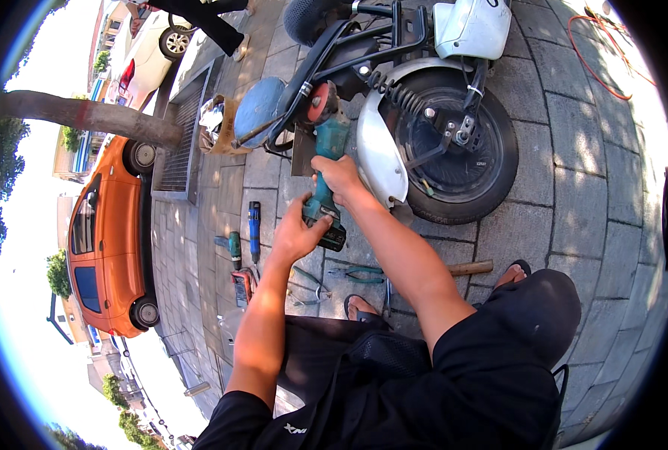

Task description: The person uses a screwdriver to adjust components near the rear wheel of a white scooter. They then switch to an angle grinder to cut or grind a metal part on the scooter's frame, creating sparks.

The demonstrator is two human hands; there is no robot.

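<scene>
A teal cordless angle grinder (pixel 332 140) with a red disc (pixel 320 102) is held between my two hands. My right hand (pixel 337 178) wraps round the middle of its body. My left hand (pixel 298 232) grips the rear end, by the dark battery (pixel 334 238). The disc is at the black tube frame (pixel 304 90) of a white two-wheeled scooter (pixel 383 146); whether it touches the metal I cannot tell. Beside the disc is a round blue pad (pixel 260 111). The scooter's black wheel (pixel 454 142) lies to the right of the grinder.
On the paving lie a teal drill (pixel 234 247), a blue tool (pixel 254 229), green-handled pliers (pixel 358 274) and a wooden handle (pixel 470 268). A paper bag (pixel 225 127) stands near the tree trunk (pixel 94 116). An orange car (pixel 109 240) is parked left; an orange cable (pixel 585 64) lies far right.
</scene>
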